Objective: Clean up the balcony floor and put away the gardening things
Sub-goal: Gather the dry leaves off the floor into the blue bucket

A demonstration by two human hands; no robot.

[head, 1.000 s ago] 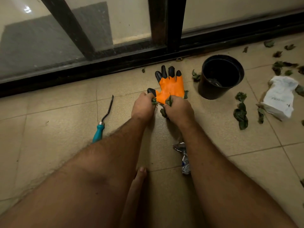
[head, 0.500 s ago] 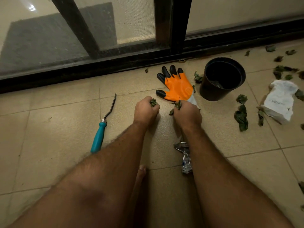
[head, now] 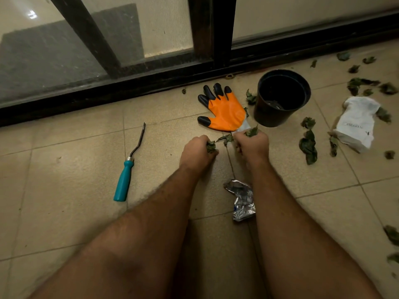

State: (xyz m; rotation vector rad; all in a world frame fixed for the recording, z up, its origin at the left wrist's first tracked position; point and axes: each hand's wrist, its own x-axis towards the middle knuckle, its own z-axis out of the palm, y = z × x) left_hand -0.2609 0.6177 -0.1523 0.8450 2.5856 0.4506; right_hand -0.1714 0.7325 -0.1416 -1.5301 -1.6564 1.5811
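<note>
Head view: green leaves are clutched in the curled left hand, and more in the right hand. Just beyond them an orange glove is laid beside a black pot, in which something small and indistinct is seen.

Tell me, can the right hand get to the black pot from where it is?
Probably yes. The black pot stands just beyond the right hand with bare floor between, but the hand is full of leaves, so it could drop them in, not grab.

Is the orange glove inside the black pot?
No, the orange glove lies flat on the floor tiles, just left of the black pot.
</note>
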